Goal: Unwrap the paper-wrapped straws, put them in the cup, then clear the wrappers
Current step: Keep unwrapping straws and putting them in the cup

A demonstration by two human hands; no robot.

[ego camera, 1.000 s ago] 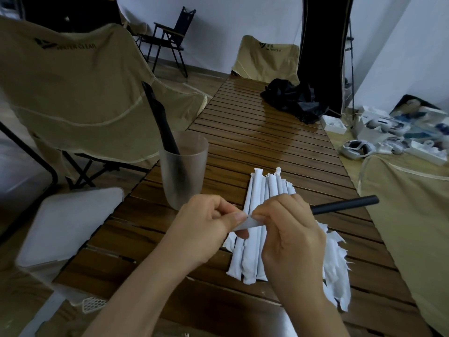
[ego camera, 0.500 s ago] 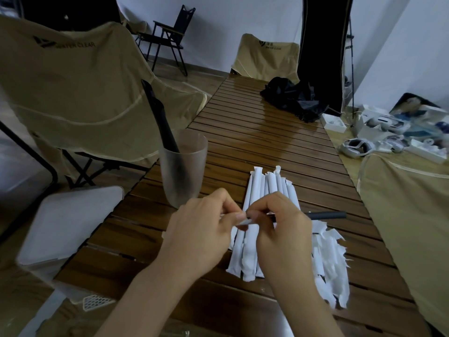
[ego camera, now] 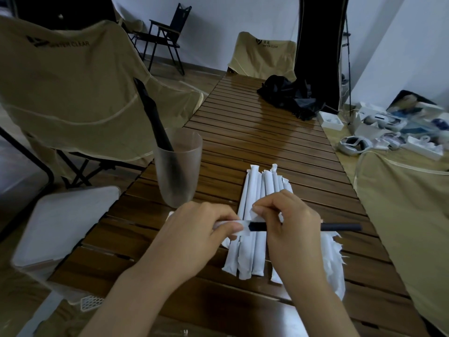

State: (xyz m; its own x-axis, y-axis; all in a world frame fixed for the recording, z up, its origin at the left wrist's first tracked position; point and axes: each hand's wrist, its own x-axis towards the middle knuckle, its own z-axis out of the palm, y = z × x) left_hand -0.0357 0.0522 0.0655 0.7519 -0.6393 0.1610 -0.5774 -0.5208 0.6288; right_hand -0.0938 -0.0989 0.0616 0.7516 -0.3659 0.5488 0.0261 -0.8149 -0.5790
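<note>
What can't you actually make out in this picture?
All in the head view:
- Left end of the black straw: hidden by its paper wrapper and the left hand.
- Straws in the frosted cup: number unclear, they blur together.
- Torn wrappers: partly behind the right hand.

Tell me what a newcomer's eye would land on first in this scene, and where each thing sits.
First, the two hands at bottom centre: the left hand pinches a white wrapper while the right hand grips the black straw coming out of it. Under them a row of wrapped straws lies on the slatted wooden table. To the left stands a frosted cup holding black straws.
</note>
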